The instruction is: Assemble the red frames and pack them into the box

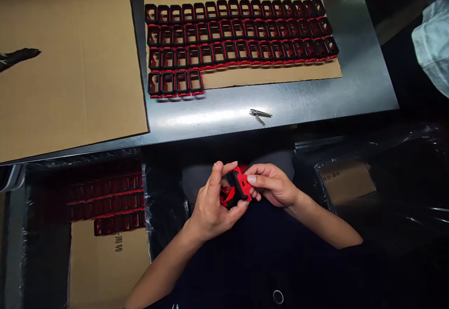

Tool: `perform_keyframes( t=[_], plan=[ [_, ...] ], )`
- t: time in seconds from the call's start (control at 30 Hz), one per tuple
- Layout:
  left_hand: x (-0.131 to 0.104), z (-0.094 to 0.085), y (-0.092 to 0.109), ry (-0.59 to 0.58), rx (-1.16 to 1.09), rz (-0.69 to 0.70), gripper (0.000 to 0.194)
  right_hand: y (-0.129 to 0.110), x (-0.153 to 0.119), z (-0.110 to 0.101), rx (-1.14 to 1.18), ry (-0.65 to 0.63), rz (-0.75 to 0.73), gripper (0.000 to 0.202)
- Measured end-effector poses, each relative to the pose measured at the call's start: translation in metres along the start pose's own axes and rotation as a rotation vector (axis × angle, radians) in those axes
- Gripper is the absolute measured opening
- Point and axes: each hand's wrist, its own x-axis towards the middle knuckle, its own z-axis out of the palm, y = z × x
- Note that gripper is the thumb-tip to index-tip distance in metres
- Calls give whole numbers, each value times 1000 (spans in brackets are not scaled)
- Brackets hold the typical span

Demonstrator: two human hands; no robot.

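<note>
Between my hands, just below the table edge, is a red and black plastic part (242, 182). My left hand (212, 206) is wrapped round its left side, with the index finger raised and the thumb against its lower edge. On the right, my right hand (275, 185) pinches the part's red face between thumb and fingers. Rows of similar red and black frames (229, 54) stand on a cardboard sheet (273, 76) on the metal table. A small pair of nail clippers (260, 114) lies near the table's front edge.
A larger cardboard sheet (70, 89) covers the table's left side, with a dark pointed object (21, 57) on it. Lower left, a plastic-lined bin holds more red frames (119, 201) over cardboard. Another lined box (347, 182) stands at right. A pale sleeve (433, 42) shows far right.
</note>
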Motion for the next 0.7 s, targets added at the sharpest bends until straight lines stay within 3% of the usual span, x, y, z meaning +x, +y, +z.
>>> perform_keyframes(
  t=[0.37, 0.5, 0.6, 0.7],
  plan=[
    [-1, -1, 1, -41, -104, -101, 101, 5, 2, -5, 89, -37, 81, 29],
    [-2, -4, 2, -28, -4, -71, 94, 5, 2, -6, 63, -26, 92, 32],
    [4, -25, -7, 65, 164, -63, 71, 5, 2, -8, -8, 45, 79, 33],
    [20, -73, -30, 211, 328, -280, 54, 9, 5, -14, -64, 115, 54, 32]
  ],
)
